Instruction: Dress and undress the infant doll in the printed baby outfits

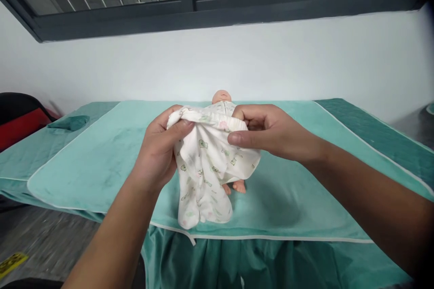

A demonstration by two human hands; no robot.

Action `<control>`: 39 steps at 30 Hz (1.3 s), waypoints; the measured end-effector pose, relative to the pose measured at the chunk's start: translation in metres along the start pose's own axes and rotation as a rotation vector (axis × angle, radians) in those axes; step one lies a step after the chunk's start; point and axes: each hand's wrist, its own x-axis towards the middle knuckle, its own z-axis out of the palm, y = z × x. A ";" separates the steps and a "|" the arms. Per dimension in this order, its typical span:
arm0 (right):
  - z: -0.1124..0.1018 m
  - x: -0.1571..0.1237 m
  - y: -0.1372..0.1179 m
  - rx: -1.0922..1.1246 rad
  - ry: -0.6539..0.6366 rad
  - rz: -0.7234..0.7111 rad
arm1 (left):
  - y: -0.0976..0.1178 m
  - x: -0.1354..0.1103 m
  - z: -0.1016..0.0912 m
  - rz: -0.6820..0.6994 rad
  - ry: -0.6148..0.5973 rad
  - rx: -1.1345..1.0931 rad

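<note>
We hold up white baby pants (203, 162) with pictures
Our left hand (159, 144) and right hand (267, 128) pinch the waistband (212, 118); a baby doll (221, 96) lies behind on a green mat (101, 158)

White baby pants (205, 167) with small green and pink prints hang creased. Their waistband (213, 120) is uppermost, bunched.

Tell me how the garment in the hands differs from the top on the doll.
The left hand and right hand hold the garment up; the top is on the doll. The garment is in front and mostly in view; the top is behind it, largely hidden. Both look white with small prints.
</note>
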 end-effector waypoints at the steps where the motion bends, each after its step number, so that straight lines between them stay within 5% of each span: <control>1: -0.001 -0.001 0.001 0.031 -0.031 -0.008 | -0.001 0.000 -0.001 -0.006 0.003 -0.012; 6: 0.001 -0.005 0.001 0.119 -0.085 -0.090 | -0.003 0.001 -0.008 -0.044 0.014 -0.061; 13: 0.029 0.008 -0.025 -0.082 0.213 -0.179 | 0.018 -0.001 -0.002 0.044 -0.205 0.131; 16: 0.032 0.016 -0.024 -0.144 0.273 -0.190 | 0.022 -0.005 0.005 0.028 -0.191 0.294; 18: 0.028 0.018 -0.017 -0.134 0.226 -0.142 | 0.022 -0.005 0.008 0.040 -0.085 0.241; 21: 0.016 0.016 -0.005 -0.090 -0.035 -0.011 | 0.017 -0.003 0.006 0.093 0.074 0.051; 24: 0.011 0.011 0.004 -0.021 -0.247 0.071 | 0.009 0.001 -0.003 0.011 0.087 -0.042; 31: 0.030 0.009 0.004 0.037 0.147 -0.034 | 0.007 0.000 -0.015 -0.076 -0.211 0.208; 36: 0.038 0.012 0.000 0.114 0.188 -0.057 | 0.018 -0.004 -0.005 -0.160 -0.319 0.397; 39: 0.032 0.012 0.002 0.176 0.159 -0.023 | 0.012 -0.005 -0.002 -0.148 -0.257 0.332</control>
